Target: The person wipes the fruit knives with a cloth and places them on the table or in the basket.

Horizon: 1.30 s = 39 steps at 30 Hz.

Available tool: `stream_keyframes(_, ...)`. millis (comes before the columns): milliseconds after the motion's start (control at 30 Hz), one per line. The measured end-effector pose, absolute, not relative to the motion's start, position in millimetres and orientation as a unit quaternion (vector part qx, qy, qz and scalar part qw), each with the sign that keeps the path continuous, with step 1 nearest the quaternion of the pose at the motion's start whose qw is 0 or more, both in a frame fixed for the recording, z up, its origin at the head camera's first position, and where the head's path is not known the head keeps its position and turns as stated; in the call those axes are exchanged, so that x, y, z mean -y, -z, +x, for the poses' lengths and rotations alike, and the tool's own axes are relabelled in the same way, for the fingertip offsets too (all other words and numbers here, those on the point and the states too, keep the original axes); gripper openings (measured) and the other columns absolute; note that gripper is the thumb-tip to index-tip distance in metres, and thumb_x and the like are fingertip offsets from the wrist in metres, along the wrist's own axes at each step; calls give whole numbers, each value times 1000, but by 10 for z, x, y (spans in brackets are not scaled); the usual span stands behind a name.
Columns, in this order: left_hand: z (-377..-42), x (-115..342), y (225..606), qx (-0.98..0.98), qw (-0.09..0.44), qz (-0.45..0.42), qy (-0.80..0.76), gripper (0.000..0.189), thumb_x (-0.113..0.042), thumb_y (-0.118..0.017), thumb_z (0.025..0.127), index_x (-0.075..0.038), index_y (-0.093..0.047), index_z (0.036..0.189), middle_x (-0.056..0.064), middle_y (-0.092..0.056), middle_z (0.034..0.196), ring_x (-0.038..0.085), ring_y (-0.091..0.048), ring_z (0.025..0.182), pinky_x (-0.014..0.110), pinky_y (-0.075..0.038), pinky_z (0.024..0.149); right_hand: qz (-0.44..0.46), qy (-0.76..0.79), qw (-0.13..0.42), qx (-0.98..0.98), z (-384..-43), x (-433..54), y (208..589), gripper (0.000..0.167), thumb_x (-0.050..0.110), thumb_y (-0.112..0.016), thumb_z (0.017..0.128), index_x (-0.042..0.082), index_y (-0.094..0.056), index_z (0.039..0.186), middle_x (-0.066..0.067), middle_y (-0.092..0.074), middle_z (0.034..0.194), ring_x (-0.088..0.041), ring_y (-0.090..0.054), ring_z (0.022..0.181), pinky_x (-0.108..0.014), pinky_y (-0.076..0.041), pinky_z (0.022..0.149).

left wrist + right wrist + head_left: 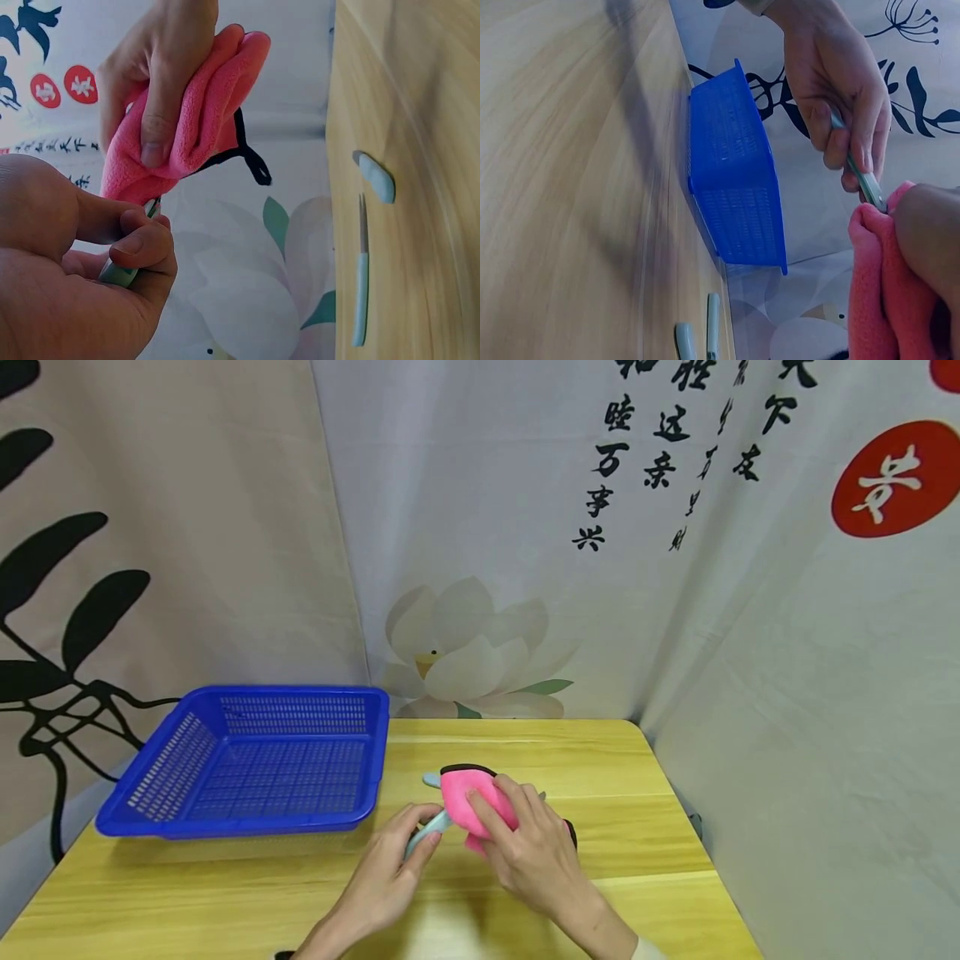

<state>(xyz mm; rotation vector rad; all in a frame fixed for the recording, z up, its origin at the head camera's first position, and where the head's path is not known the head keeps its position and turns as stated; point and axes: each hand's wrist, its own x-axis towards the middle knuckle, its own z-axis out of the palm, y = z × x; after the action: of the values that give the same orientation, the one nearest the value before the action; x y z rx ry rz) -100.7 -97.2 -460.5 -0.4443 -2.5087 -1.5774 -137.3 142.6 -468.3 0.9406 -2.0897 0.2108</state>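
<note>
My left hand point(386, 864) grips the pale mint handle point(427, 832) of a slim utensil. Its far end disappears into a folded pink cloth point(472, 797) with black edging, so its kind stays hidden. My right hand point(534, 852) holds this cloth around that end, thumb pressed on the fabric in the left wrist view. A black hanging loop point(257, 166) dangles from the cloth. Both hands are above the wooden table, close together. Beyond them on the tabletop lie a thin-bladed tool with a mint handle point(361, 300) and a second mint-handled piece point(377, 180).
A blue plastic basket point(247, 827) with slotted sides stands at the table's left; its mesh floor shows. The wooden table point(652, 843) ends against printed curtains point(480, 527) at the back and a pale curtain point(825, 710) on the right.
</note>
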Motion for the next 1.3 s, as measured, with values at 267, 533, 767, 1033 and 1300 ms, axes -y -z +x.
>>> stream_keyframes(267, -995, 992, 4579, 834, 69, -148, 527, 25, -6, -68, 111, -19, -76, 130, -10, -64, 97, 4, -56, 87, 24, -49, 76, 351, -109, 380, 849, -1457, -1598, 4650, 65, 29, -92, 90, 17, -70, 150, -22, -68, 139, -26, -63, 98, -29, -59, 67)
stream_keyframes(533, -971, 1068, 4567, 836, 70, -146, 525, 26, -5, -69, 111, -18, -76, 132, -10, -67, 100, 8, -60, 88, 25, -54, 78, 316, -160, 378, 855, -1583, -1852, 4633, 42, 21, -70, 106, 13, -71, 146, -24, -66, 136, -31, -65, 102, -37, -61, 61)
stream_keyframes(767, -996, 1113, 4561, 836, 88, -128, 526, 25, -5, -71, 109, -17, -77, 130, -9, -65, 95, 4, -57, 82, 24, -50, 72, 282, -270, 358, 848, -1594, -1938, 4652, 52, 6, -79, 91, 9, -74, 143, -22, -66, 132, -22, -61, 90, -27, -54, 63)
stream_keyframes(1033, -1040, 1070, 4581, 833, 94, -129, 530, 23, -7, -72, 109, -18, -77, 129, -10, -65, 95, 2, -55, 83, 24, -49, 72, 333, -280, 379, 817, -1477, -1724, 4591, 59, 7, -71, 83, 11, -75, 141, -20, -68, 129, -18, -61, 86, -20, -51, 63)
stream_keyframes(1300, -1059, 1015, 4582, 840, 82, -125, 521, 24, -6, -72, 109, -19, -77, 129, -9, -71, 102, 4, -60, 89, 24, -53, 78, 392, -195, 429, 790, -1351, -1459, 4540, 50, 20, -65, 89, 13, -77, 137, -21, -72, 131, -26, -66, 93, -28, -59, 63)
